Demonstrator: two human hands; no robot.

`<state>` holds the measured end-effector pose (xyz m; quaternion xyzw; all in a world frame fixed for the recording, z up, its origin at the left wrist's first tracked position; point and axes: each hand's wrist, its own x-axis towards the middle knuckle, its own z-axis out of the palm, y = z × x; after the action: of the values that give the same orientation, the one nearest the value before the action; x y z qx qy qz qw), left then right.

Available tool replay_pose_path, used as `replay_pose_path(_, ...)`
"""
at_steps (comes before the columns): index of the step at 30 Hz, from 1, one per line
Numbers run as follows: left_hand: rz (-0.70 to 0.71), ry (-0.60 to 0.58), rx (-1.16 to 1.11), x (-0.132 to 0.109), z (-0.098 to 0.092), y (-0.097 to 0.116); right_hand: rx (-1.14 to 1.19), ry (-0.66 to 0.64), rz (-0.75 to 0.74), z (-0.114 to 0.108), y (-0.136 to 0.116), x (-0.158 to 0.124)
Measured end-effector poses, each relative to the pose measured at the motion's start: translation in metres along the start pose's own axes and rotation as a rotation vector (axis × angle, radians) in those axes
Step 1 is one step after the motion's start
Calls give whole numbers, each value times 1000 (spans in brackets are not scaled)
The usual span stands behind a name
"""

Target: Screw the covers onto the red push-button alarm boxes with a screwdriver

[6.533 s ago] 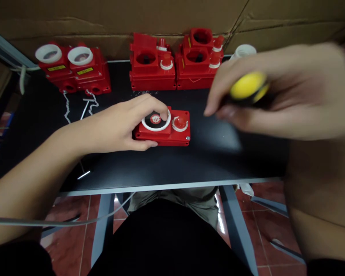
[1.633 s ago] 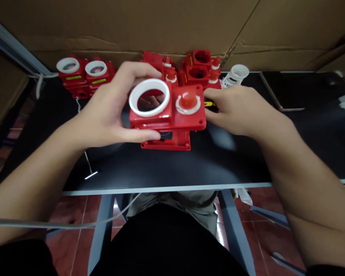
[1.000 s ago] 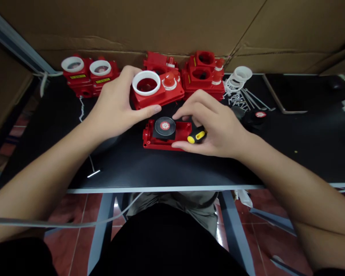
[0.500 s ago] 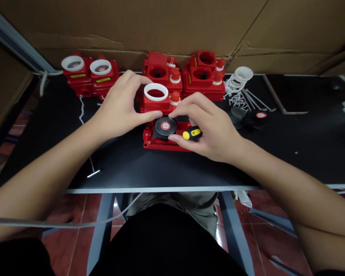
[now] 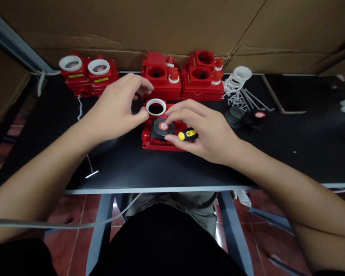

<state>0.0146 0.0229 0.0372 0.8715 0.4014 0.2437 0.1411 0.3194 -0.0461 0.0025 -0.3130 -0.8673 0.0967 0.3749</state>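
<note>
My right hand (image 5: 209, 132) holds a screwdriver (image 5: 187, 134) with a black and yellow handle against the palm. Its thumb and fingertips are at a round dark disc (image 5: 164, 127) with a red and white centre, over a red housing base (image 5: 152, 146). Just behind the disc is a red cover with a white ring (image 5: 156, 107) around its round opening. My left hand (image 5: 120, 105) is open at the left of that ring, thumb and fingers apart. The thumb tip is close to the cover's edge; whether it touches, I cannot tell.
Two red units with white rings (image 5: 99, 67) stand at the back left. Further red housings (image 5: 161, 84) line the cardboard wall. White rings (image 5: 241, 74), screws, rods and clear discs (image 5: 235, 115) lie to the right, before a dark tablet-like slab (image 5: 284, 94). A T-shaped metal rod (image 5: 92, 174) lies front left.
The red cover with the white ring has come down lower behind the disc. My left hand's fingers have come off it, and my right fingertips have shifted slightly left over the disc.
</note>
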Motion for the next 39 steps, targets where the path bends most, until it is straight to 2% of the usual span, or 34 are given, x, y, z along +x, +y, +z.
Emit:
replay_pose_path(4,12,74,-28,-2,-9,15,13,-3,-33,5,1,0)
replay_pose_path(7,67,66,-79,-2,-13,20,16,29,-56,4,-2,3)
replay_pose_path(9,102,31,-121,-1,-14,22,-13,24,-74,-10,-3,8)
replay_pose_path(12,126,-47,-152,1,-15,21,-81,-66,-140,-53,7,17)
replay_pose_path(15,131,-139,-164,1,-15,20,-163,-155,-85,-108,43,19)
replay_pose_path(18,115,-189,-165,-1,-14,21,-235,-307,3,-149,98,16)
replay_pose_path(21,135,-217,-163,-2,-14,20,-144,-564,63,-164,147,11)
replay_pose_path(23,151,-241,-158,-1,-15,19,-126,-610,74,-164,167,8)
replay_pose_path(25,159,-259,-146,-1,-16,18,-127,-612,94,-160,176,4)
replay_pose_path(29,161,-270,-133,-1,-15,17,-155,-564,138,-160,176,0)
replay_pose_path(33,152,-295,-140,-1,-15,19,-170,-470,115,-166,162,11)
replay_pose_path(36,145,-302,-147,0,-15,20,-199,-336,60,-156,133,22)
replay_pose_path(39,147,-301,-158,1,-14,18,-218,-228,7,-124,90,23)
